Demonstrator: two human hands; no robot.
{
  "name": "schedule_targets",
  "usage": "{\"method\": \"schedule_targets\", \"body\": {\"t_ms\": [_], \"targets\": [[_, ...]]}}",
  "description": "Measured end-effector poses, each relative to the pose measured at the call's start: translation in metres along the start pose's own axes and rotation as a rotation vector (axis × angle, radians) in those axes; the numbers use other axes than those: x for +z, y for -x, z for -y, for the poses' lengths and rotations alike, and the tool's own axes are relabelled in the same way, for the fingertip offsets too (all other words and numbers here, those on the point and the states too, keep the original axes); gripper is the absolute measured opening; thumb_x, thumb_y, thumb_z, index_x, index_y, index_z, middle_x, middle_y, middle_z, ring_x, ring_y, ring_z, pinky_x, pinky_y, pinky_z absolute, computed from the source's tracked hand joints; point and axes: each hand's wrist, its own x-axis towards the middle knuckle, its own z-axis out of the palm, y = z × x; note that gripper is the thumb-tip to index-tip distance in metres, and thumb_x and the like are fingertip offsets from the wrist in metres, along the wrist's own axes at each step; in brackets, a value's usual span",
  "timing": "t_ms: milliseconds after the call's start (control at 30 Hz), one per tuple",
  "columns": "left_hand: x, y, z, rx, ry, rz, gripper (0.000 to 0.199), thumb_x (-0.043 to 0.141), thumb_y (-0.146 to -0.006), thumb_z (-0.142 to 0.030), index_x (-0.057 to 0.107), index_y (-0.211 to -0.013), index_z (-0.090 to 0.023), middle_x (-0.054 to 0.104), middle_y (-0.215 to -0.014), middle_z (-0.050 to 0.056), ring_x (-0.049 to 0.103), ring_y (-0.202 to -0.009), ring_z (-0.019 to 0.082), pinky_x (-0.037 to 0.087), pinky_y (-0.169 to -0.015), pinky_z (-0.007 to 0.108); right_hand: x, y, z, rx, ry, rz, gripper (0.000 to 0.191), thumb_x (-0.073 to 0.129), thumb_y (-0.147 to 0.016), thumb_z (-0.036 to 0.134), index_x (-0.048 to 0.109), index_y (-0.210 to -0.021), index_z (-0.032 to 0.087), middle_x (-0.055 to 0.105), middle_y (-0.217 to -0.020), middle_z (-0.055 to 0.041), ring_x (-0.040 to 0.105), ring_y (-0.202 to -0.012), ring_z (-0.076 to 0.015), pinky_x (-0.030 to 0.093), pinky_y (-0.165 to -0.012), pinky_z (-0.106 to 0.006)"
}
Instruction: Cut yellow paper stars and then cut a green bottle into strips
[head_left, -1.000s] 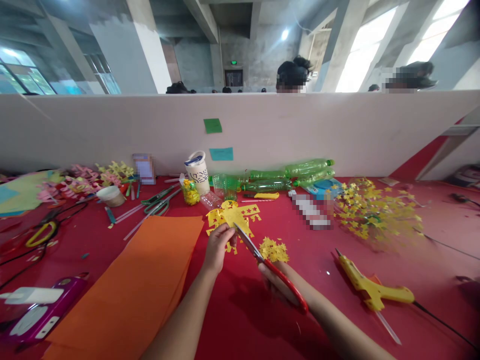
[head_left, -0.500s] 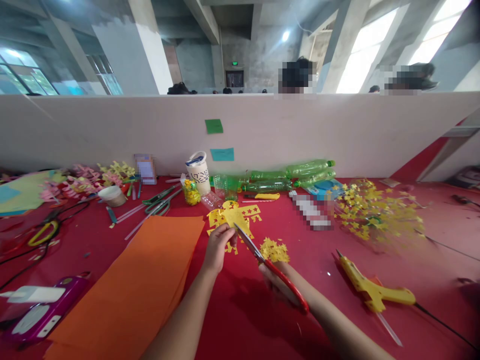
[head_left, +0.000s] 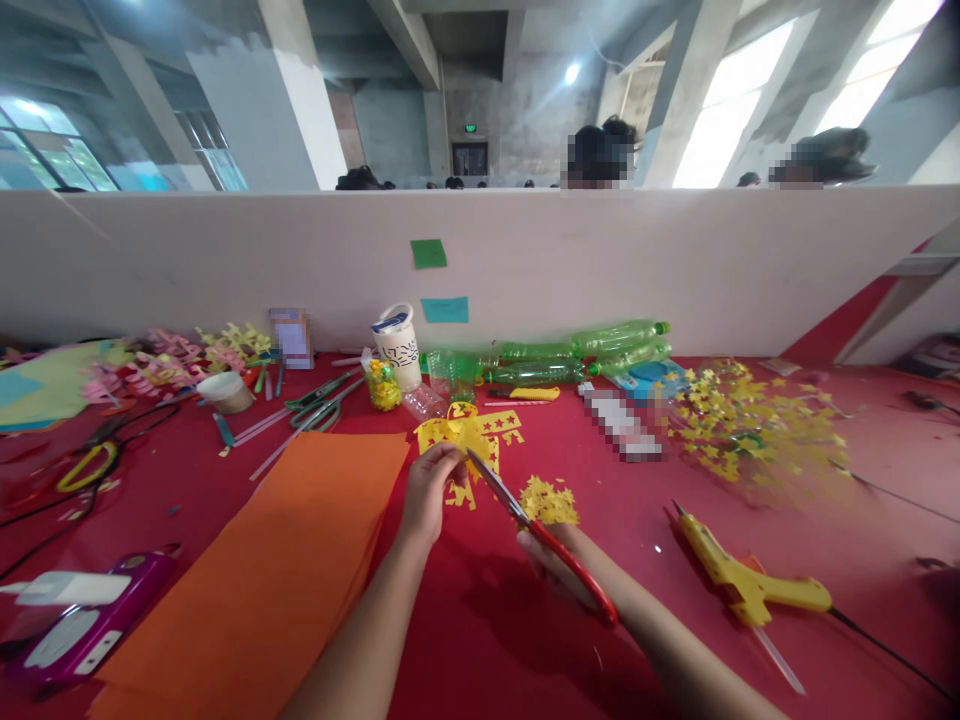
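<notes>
My left hand (head_left: 429, 490) is closed, thumb and fingers pinched together on a piece of yellow paper (head_left: 472, 437). That piece overlaps yellow scraps with star-shaped holes (head_left: 501, 423) behind it, so its outline is hard to tell. My right hand (head_left: 556, 553) grips red-handled scissors (head_left: 574, 563), whose blades look nearly closed. The blade tips point up and left, close to my left fingertips and the paper's edge. Just beyond my right hand lies a heap of small yellow paper stars (head_left: 547, 498) on the red tabletop (head_left: 480, 640).
Orange sheets (head_left: 285, 550) lie left of my arms. A yellow glue gun (head_left: 742, 575) rests on the right, below a bunch of yellow stars (head_left: 739, 420). Green bottles (head_left: 540, 370), a white cup (head_left: 397, 345) and a yellow cutter (head_left: 534, 394) line the back, near the partition (head_left: 300, 240).
The yellow paper in my left hand has turned and shows less beside the blades. My left hand has shifted slightly left; the scissors are almost where they were.
</notes>
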Motion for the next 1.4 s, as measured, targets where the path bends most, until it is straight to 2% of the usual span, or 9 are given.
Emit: {"method": "schedule_targets", "body": {"t_ms": [300,567,667,767,867,1100,1267,1400], "targets": [[-0.002,0.001,-0.009,0.046,-0.146,0.089,0.02,0.06,-0.078,-0.031,0.058,-0.062,-0.018,0.053,-0.054,-0.003,0.049,-0.054,0.011,0.039,-0.055,0.022,-0.002,0.003,0.002,-0.014,0.01,0.011,0.053,0.052,-0.082,0.066,0.048,-0.064,0.017,0.044,-0.048,0.0056,0.035,-0.034,-0.0039,0.026,-0.036,-0.017],[-0.002,0.001,-0.01,0.032,-0.122,0.063,0.018,0.063,-0.077,-0.034,0.06,-0.068,-0.018,0.054,-0.054,-0.003,0.049,-0.053,0.01,0.04,-0.054,0.022,0.0,-0.001,-0.001,-0.002,-0.022,0.009,0.059,0.048,-0.08,0.073,0.046,-0.059,0.017,0.044,-0.045,0.0044,0.036,-0.032,-0.0045,0.025,-0.033,-0.018],[-0.001,0.003,-0.009,0.006,-0.089,0.056,0.022,0.061,-0.079,-0.038,0.06,-0.069,-0.018,0.052,-0.051,-0.003,0.045,-0.047,0.009,0.036,-0.047,0.02,0.001,-0.004,-0.002,0.005,-0.066,-0.026,0.062,0.046,-0.077,0.077,0.046,-0.061,0.018,0.044,-0.047,0.0048,0.037,-0.031,-0.0044,0.026,-0.031,-0.017],[0.002,0.007,-0.008,-0.042,-0.103,0.129,0.029,0.057,-0.082,-0.041,0.059,-0.067,-0.016,0.049,-0.047,-0.003,0.042,-0.043,0.008,0.032,-0.043,0.02,0.0,-0.005,-0.004,0.025,-0.073,-0.04,0.062,0.044,-0.078,0.077,0.048,-0.062,0.018,0.045,-0.046,0.0048,0.038,-0.031,-0.005,0.026,-0.03,-0.017],[0.006,0.01,-0.007,-0.056,-0.091,0.171,0.027,0.057,-0.084,-0.04,0.059,-0.071,-0.016,0.052,-0.049,-0.003,0.045,-0.045,0.008,0.034,-0.045,0.02,0.001,-0.004,-0.005,0.017,-0.061,-0.025,0.062,0.043,-0.079,0.077,0.049,-0.063,0.017,0.047,-0.045,0.0043,0.037,-0.03,-0.0049,0.024,-0.03,-0.017],[0.003,0.006,-0.001,0.002,-0.052,0.084,0.023,0.06,-0.083,-0.036,0.054,-0.069,-0.018,0.053,-0.053,-0.004,0.047,-0.049,0.009,0.036,-0.049,0.02,0.003,0.0,0.002,-0.008,-0.055,0.001,0.058,0.05,-0.079,0.072,0.045,-0.058,0.018,0.044,-0.045,0.005,0.036,-0.031,-0.0044,0.025,-0.032,-0.017],[-0.001,0.003,-0.001,0.032,-0.09,0.09,0.025,0.058,-0.084,-0.033,0.052,-0.065,-0.018,0.051,-0.053,-0.004,0.046,-0.051,0.009,0.036,-0.051,0.02,0.001,0.002,0.004,-0.007,-0.033,0.022,0.056,0.05,-0.082,0.068,0.047,-0.06,0.017,0.042,-0.043,0.0061,0.034,-0.032,-0.004,0.025,-0.033,-0.017],[-0.003,0.002,-0.005,0.039,-0.111,0.118,0.024,0.058,-0.082,-0.032,0.054,-0.063,-0.017,0.051,-0.054,-0.003,0.046,-0.051,0.009,0.037,-0.051,0.021,-0.002,0.003,0.003,-0.022,-0.01,0.065,0.055,0.052,-0.082,0.067,0.05,-0.063,0.016,0.046,-0.047,0.005,0.037,-0.034,-0.004,0.028,-0.035,-0.016]]}}
